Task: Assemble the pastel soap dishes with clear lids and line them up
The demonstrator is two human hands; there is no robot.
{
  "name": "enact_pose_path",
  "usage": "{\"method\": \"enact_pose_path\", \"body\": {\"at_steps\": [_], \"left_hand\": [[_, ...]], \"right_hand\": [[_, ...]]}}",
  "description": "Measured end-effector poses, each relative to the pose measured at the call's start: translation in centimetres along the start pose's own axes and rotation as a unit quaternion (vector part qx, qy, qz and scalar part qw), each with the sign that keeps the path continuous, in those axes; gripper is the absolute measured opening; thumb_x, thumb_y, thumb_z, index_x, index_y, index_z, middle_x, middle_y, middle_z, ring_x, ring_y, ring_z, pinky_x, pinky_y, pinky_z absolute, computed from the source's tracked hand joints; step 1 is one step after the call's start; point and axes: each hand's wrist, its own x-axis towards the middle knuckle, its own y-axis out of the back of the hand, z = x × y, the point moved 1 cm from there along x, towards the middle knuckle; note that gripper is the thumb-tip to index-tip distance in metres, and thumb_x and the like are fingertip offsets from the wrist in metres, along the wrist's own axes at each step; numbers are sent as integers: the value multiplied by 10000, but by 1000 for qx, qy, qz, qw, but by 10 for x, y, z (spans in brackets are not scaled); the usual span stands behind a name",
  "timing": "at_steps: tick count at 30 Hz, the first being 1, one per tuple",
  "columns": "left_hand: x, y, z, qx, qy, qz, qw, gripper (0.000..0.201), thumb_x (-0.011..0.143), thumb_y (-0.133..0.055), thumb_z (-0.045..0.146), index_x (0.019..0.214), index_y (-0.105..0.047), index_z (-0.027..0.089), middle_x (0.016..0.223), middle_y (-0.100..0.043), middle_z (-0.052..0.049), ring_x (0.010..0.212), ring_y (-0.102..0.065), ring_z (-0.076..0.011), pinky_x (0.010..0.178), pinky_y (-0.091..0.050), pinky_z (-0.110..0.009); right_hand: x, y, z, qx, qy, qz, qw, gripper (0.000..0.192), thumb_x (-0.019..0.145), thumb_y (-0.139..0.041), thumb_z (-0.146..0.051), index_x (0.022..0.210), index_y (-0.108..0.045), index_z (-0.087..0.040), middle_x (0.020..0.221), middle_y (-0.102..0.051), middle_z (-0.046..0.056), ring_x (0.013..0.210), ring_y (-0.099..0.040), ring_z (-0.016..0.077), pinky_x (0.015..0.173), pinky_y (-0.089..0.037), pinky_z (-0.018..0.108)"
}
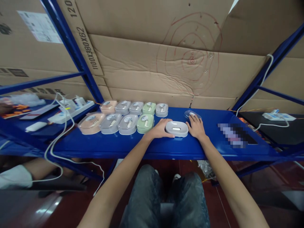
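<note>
We see a cardboard wall (133, 66) behind the blue shelf (163, 146), where two rows of lidded boxes (128, 124) stand to our left. Our left hand (161, 129) grips the left end of the lidless grey box (177, 129) near the front edge. Our right hand (196, 126), fingers spread, partly hides a clear lid (188, 112); we cannot tell whether it grips.
</note>
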Motion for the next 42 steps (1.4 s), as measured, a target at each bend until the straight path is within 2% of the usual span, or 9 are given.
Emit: {"method": "enact_pose_path", "body": {"at_steps": [5,10,13,18,22,26,33,37,42], "left_hand": [[0,0,1,-6,1,1,1000,949,671,-987,556,1478,-591,254,1493,-613,-117,1434,-528,-409,1252,-416,-567],[0,0,3,-5,6,-2,1000,952,681,-981,542,1487,-577,235,1501,-600,-125,1446,-518,-404,1258,-408,-557],[-1,1,5,-4,7,-6,1000,952,690,-972,553,1489,-577,217,1494,-599,-134,1447,-518,-407,1257,-409,-552],[-1,3,7,-2,13,-11,1000,950,695,-957,602,1485,-579,234,1508,-592,-130,1451,-516,-411,1249,-419,-559],[-1,3,7,1,15,-9,1000,955,690,-957,596,1492,-574,247,1511,-599,-125,1447,-524,-413,1259,-408,-574],[-1,2,4,4,15,-10,1000,975,689,-960,598,1503,-564,233,1523,-589,-135,1465,-512,-410,1269,-401,-560],[1,1,-2,5,27,-2,1000,1050,662,-983,604,1539,-543,231,1563,-569,-157,1476,-519,-432,1280,-391,-580],[2,-1,-4,-10,39,5,999,1217,606,-1019,600,1612,-457,210,1614,-533,-203,1526,-481,-463,1291,-367,-610],[2,-1,-4,-32,43,8,999,1350,577,-1040,601,1676,-361,209,1544,-591,-205,1504,-510,-471,1273,-380,-618]], "right_hand": [[-3,8,-5,-12,-21,6,1000,550,1044,-509,-412,1489,-601,-102,1547,-609,280,1454,-526,459,1228,-386,674],[-3,12,-2,-19,-88,45,995,804,965,-669,-528,1613,-474,-93,1695,-395,316,1586,-336,513,1262,-299,695],[0,7,5,23,-152,12,988,839,915,-737,-570,1611,-504,-163,1743,-355,270,1600,-336,498,1257,-325,664],[2,4,11,46,-186,5,982,688,899,-755,-555,1479,-648,-201,1706,-441,243,1533,-409,481,1195,-397,636],[2,7,11,70,-195,21,978,682,837,-795,-551,1406,-705,-186,1449,-660,262,1417,-486,500,1152,-405,658],[2,7,15,132,-211,44,968,704,771,-814,-610,1328,-735,-187,1309,-711,247,1322,-557,490,1129,-421,662],[0,12,16,357,-136,30,924,746,905,-631,-739,1431,-684,-212,1192,-808,134,1115,-753,319,1001,-594,468],[-4,18,9,451,-72,-11,890,670,964,-599,-689,1434,-717,-227,1158,-843,99,1098,-790,309,981,-615,462],[-7,25,3,501,-26,-48,864,561,947,-675,-601,1377,-779,-255,1396,-798,85,1285,-746,343,1137,-563,518]]}}
